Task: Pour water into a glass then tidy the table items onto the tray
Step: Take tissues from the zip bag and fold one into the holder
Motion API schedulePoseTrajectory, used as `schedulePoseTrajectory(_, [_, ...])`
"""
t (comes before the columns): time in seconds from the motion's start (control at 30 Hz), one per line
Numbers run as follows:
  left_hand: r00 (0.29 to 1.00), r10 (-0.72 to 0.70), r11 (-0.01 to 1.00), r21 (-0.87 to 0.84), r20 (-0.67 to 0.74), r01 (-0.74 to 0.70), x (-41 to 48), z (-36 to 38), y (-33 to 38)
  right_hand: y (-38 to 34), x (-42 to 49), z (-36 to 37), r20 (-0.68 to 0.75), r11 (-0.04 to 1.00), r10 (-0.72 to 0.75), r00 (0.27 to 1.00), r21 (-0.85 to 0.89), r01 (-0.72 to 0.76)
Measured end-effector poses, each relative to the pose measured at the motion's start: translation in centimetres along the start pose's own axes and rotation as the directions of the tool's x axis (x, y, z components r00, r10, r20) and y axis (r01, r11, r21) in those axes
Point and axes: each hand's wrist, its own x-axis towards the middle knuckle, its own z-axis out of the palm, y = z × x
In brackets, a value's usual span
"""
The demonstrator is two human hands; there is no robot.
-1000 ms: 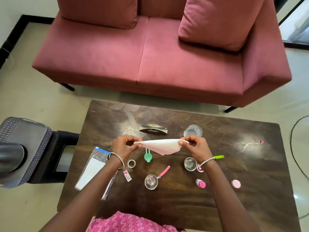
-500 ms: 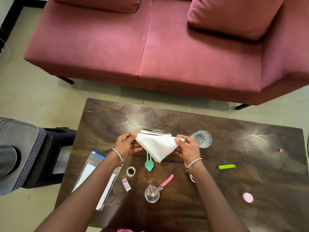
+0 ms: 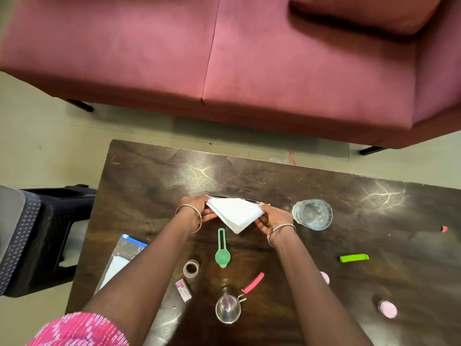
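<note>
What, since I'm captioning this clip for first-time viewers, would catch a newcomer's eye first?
The folded white napkin draws the eye, pinched at its two upper corners by the left hand and the right hand over the middle of the dark table. Just to its right stands a clear glass. A large pink sofa fills the top of the view.
</note>
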Motion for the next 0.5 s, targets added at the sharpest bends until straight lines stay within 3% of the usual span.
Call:
schedulePoseTrajectory(0.17, [0.999, -0.051, 0.997, -0.06, 0.01, 0.052, 1.0, -0.18, 0.58, -0.56, 0.33, 0.23, 0.048, 0.994, 0.087, 0.995, 0.065, -0.09])
schedulePoseTrajectory(0.5, [0.998, -0.065, 0.988, -0.142, 0.006, 0.065, 0.55, -0.28, -0.12, -0.12, -0.4, 0.0, 0.016, 0.979, 0.118, 0.993, 0.165, -0.119])
